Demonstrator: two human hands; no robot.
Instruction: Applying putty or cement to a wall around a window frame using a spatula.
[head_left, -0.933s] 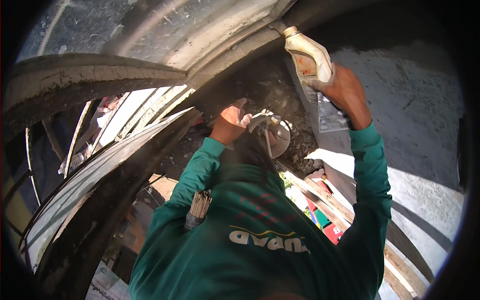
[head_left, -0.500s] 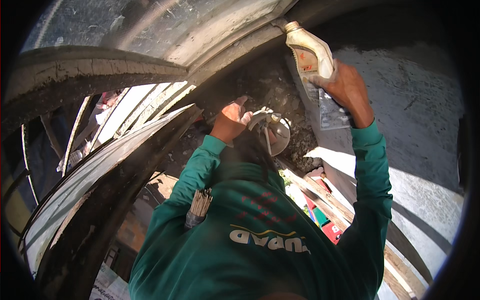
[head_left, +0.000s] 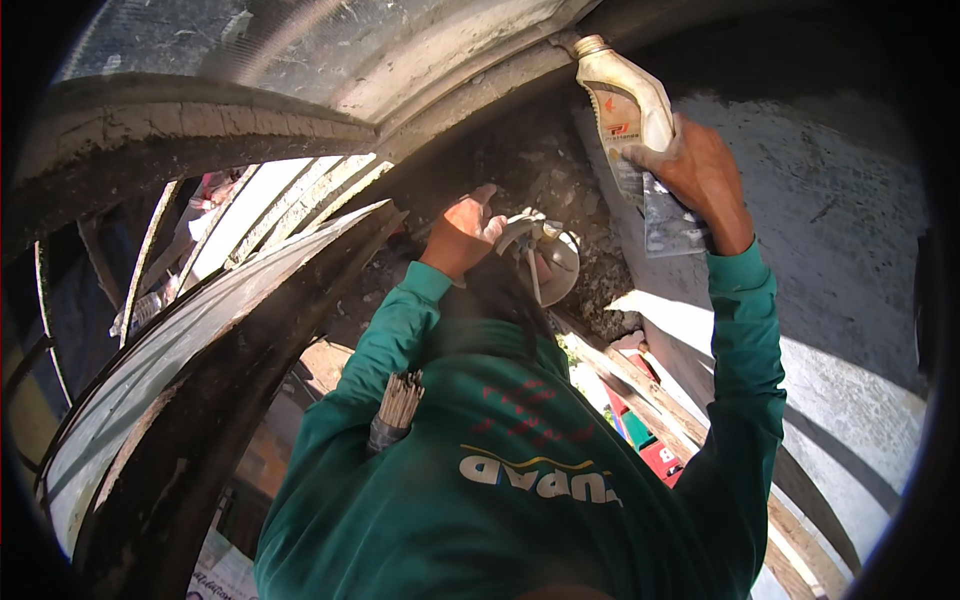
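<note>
My right hand (head_left: 695, 175) grips a pale, dirty plastic bottle (head_left: 622, 95) with an open neck, its mouth tilted up toward the beam. Below the same hand a flat, grey-white smeared plate (head_left: 672, 222) sticks out; I cannot tell whether it is part of the bottle. My left hand (head_left: 463, 238) is curled, thumb toward the fingers, above the dark rough surface; what it holds, if anything, is hidden. Beside it sits a round whitish container (head_left: 562, 268) with a pale curved piece (head_left: 522, 228) at its rim.
A concrete beam (head_left: 460, 110) crosses overhead near the bottle's neck. To the right stands a grey wall (head_left: 820, 220), partly sunlit. Metal bars (head_left: 150, 250) and a curved sheet edge (head_left: 240, 290) lie at left. A bundle of thin sticks (head_left: 400, 400) rests against my green shirt.
The bottle and my right hand have shifted very slightly right in the picture. My left hand stays curled in about the same place.
</note>
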